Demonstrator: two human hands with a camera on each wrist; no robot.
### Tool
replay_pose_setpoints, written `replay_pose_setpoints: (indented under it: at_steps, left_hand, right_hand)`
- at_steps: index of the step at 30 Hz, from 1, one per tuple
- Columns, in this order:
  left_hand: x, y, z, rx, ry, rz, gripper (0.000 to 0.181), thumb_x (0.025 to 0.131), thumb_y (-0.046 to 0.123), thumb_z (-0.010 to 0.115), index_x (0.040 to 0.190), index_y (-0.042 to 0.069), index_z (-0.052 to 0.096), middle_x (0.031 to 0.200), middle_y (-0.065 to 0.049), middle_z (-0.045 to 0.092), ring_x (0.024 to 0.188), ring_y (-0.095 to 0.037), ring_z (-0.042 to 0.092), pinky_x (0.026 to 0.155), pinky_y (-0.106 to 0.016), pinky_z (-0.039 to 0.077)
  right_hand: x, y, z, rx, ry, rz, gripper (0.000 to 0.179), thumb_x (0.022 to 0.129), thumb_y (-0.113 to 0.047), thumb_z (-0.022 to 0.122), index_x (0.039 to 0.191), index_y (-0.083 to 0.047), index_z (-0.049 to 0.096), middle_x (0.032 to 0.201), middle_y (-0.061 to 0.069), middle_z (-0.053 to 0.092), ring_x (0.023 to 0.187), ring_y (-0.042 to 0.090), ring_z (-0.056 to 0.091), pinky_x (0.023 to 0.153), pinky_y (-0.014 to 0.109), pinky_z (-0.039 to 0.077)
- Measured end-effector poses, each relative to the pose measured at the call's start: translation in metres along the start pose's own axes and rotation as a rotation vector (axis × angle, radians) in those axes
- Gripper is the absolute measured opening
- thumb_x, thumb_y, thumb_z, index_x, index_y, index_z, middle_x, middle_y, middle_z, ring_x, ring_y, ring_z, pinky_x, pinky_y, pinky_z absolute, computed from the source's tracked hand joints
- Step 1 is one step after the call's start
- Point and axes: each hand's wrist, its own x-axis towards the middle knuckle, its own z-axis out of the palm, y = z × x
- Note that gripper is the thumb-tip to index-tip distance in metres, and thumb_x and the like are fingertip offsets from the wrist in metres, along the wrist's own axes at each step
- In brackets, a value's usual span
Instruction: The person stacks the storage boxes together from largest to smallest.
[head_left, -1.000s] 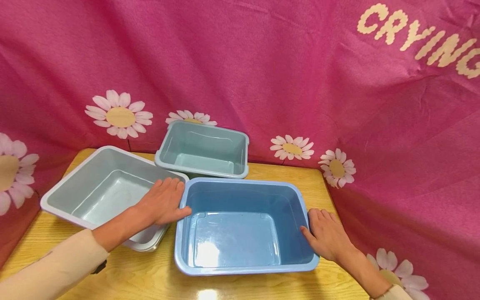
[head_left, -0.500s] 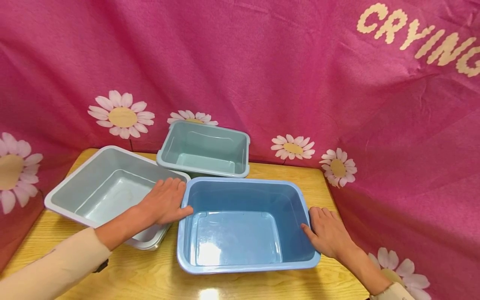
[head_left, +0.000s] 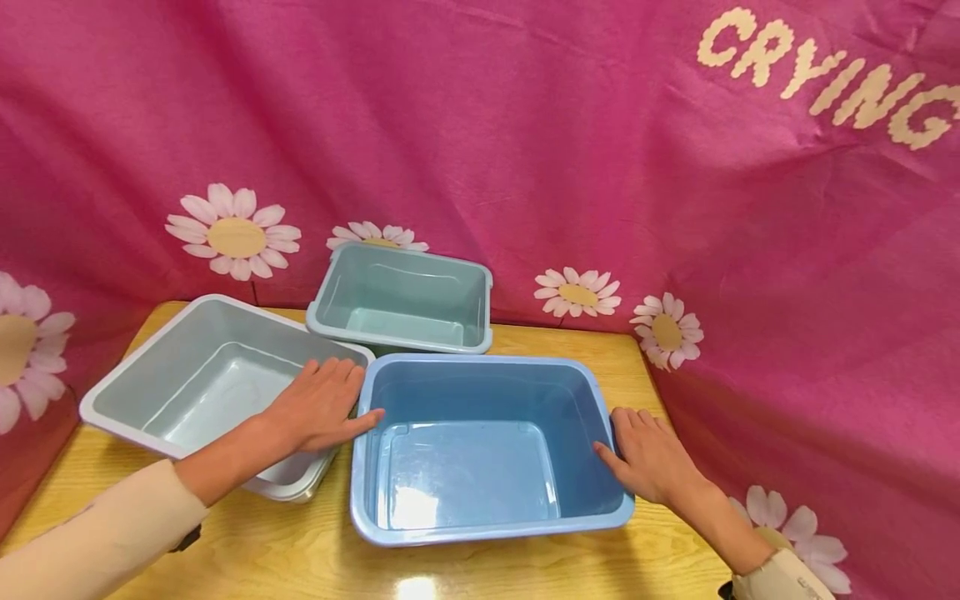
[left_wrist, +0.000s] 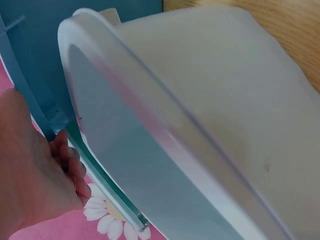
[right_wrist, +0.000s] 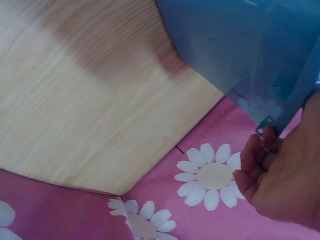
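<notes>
A blue plastic tub (head_left: 483,383) stands on the wooden table in the middle of the head view. My left hand (head_left: 322,408) grips its left rim, thumb over the inside, and my right hand (head_left: 651,454) holds the right rim likewise. Curled fingers (left_wrist: 72,165) show outside the tub in the left wrist view. Fingers of the other hand (right_wrist: 257,157) bend below the rim in the right wrist view, close to the tub's outer wall (right_wrist: 240,45). Left of the blue tub sits a pale grey tub (head_left: 176,367), partly covered by my left forearm.
Behind stands a smaller grey-green tub (head_left: 412,287), near the curtain. A pink cloth with white daisies (head_left: 480,150) hangs around the back and sides of the wooden table (head_left: 285,558). The grey tub's rim comes close to the blue one.
Both hands keep their hold on the blue tub. The whole head view has shifted slightly; no tub has visibly moved against the table.
</notes>
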Motion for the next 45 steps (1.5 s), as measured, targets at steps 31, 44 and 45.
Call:
replay_pose_setpoints:
  at_steps: [31, 44, 45]
  left_hand:
    - [-0.045, -0.093, -0.042, 0.082, 0.005, -0.143, 0.040, 0.097, 0.039, 0.059, 0.104, 0.001, 0.051, 0.096, -0.012, 0.053, 0.092, -0.033, 0.053, 0.071, -0.049, 0.036]
    - [-0.067, -0.136, -0.053, 0.118, -0.017, -0.211, 0.041, 0.098, 0.038, 0.059, 0.097, -0.002, 0.048, 0.090, -0.014, 0.050, 0.090, -0.036, 0.052, 0.072, -0.054, 0.037]
    - [-0.068, -0.139, -0.054, 0.124, -0.018, -0.215, 0.042, 0.098, 0.038, 0.059, 0.097, -0.002, 0.048, 0.090, -0.015, 0.050, 0.090, -0.037, 0.052, 0.072, -0.054, 0.037]
  right_hand:
    - [0.038, -0.110, -0.058, 0.033, -0.037, -0.051, 0.029, 0.099, -0.034, 0.058, 0.087, -0.010, 0.047, 0.074, 0.000, 0.040, 0.071, 0.018, 0.044, 0.065, 0.033, 0.039]
    - [0.057, -0.166, -0.065, 0.113, -0.084, -0.145, 0.031, 0.103, -0.038, 0.051, 0.090, -0.010, 0.048, 0.077, -0.002, 0.041, 0.073, 0.017, 0.041, 0.068, 0.032, 0.039]
    - [0.058, -0.170, -0.066, 0.118, -0.089, -0.152, 0.031, 0.103, -0.038, 0.051, 0.090, -0.010, 0.049, 0.077, -0.002, 0.042, 0.073, 0.017, 0.041, 0.068, 0.032, 0.039]
